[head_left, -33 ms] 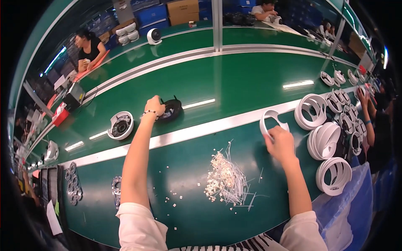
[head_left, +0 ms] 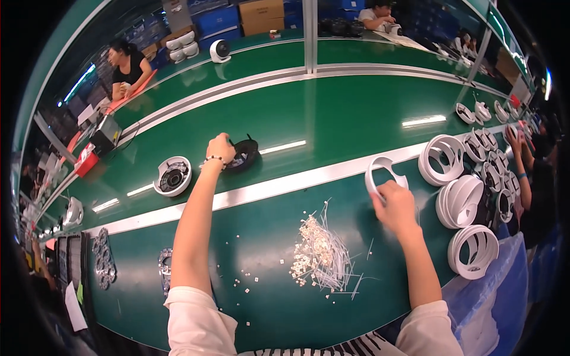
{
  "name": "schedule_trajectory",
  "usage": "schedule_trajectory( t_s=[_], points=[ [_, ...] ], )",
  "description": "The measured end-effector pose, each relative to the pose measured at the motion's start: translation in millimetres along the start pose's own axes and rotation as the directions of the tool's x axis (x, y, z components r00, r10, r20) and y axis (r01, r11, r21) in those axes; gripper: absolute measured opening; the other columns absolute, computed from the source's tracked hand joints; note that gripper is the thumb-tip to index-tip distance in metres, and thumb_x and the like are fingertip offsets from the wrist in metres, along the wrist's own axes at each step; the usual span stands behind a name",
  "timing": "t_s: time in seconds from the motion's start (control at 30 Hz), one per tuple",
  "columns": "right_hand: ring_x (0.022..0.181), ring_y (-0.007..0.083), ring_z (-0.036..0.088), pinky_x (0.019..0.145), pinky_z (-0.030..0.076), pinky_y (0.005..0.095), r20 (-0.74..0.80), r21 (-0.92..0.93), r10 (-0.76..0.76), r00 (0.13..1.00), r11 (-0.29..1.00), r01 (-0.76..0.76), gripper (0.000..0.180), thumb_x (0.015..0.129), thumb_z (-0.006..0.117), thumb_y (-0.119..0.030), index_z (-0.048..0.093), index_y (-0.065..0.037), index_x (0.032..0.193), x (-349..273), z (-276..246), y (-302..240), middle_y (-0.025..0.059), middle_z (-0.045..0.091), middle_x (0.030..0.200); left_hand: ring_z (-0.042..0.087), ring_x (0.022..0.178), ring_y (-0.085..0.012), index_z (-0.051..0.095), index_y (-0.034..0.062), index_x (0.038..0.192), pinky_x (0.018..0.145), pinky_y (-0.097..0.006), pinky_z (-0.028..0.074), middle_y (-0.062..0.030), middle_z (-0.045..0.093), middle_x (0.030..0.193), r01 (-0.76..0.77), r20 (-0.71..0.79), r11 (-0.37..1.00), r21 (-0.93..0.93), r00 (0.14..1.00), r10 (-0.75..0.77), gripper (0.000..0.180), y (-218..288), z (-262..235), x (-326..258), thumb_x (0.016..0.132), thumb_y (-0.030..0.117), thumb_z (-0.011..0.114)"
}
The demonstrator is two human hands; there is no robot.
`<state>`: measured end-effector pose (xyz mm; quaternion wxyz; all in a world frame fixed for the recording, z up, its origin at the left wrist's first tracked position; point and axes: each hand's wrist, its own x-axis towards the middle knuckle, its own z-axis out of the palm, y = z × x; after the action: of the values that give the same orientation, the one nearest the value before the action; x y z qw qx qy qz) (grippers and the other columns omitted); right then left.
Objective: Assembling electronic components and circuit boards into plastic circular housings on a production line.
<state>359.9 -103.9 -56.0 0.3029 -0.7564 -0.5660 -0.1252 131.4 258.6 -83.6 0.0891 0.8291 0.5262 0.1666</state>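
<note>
Grips a white ring (head_left: 370, 177) in the right hand (head_left: 396, 204) at three o'clock, with fingers narrow on the rim, beside a white strip (head_left: 285, 183) edging the table (head_left: 273, 320). Has the left hand (head_left: 219, 148) at the left edge of a black part (head_left: 248, 155), at ten o'clock beyond the strip; cannot tell grip from touch there, with fingertips hidden. Counts also a white shell (head_left: 173, 177) at nine, a pile of pale bits and strands (head_left: 320, 252) at five, and stacked rings (head_left: 473, 251) between three and four.
</note>
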Motion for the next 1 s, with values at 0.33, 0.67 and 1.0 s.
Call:
schedule_trajectory(
  t_s=[0.33, 0.67, 1.0],
  points=[
    [0.061, 0.0274, 0.054, 0.054, 0.044, 0.0364, 0.09, 0.001, -0.085, 0.992, 0.996, 0.086, 0.022, 0.061, 0.068, -0.021, 0.056, -0.003, 0.065, -2, 16, -19, 0.0098, 0.052, 0.066, 0.043, 0.111, -0.0265, 0.04, 0.0, 0.119, 0.091, -0.032, 0.036, -0.0183, 0.044, 0.119, 0.034, 0.098, 0.963, -0.269, 0.995, -0.008, 0.07, 8, -7, -19, 0.067, 0.037, 0.066],
    [0.072, 0.0272, 0.053, 0.063, 0.044, 0.0357, 0.336, -0.092, 0.008, 0.942, 0.995, 0.025, 0.011, 0.059, 0.067, -0.012, 0.061, -0.004, 0.062, -8, 4, -15, 0.0102, 0.057, 0.07, 0.057, 0.09, -0.0241, 0.054, 0.002, 0.106, 0.079, -0.03, 0.046, -0.016, 0.057, 0.1, 0.164, 0.235, 0.878, -0.449, 0.97, -0.062, 0.048, 26, 15, -2, 0.06, 0.014, 0.06],
    [0.12, 0.0433, 0.021, 0.095, 0.027, 0.0457, 0.344, -0.193, 0.346, 0.873, 0.936, -0.295, 0.114, 0.041, 0.075, -0.054, 0.024, 0.005, 0.125, 14, -10, 5, 0.0284, 0.018, 0.131, 0.056, 0.084, -0.0188, 0.042, -0.0031, 0.103, 0.068, -0.03, 0.05, -0.0116, 0.052, 0.095, 0.231, 0.269, 0.289, -0.929, 0.958, 0.097, 0.04, 2, -101, -119, 0.064, -0.013, 0.045]
  ],
)
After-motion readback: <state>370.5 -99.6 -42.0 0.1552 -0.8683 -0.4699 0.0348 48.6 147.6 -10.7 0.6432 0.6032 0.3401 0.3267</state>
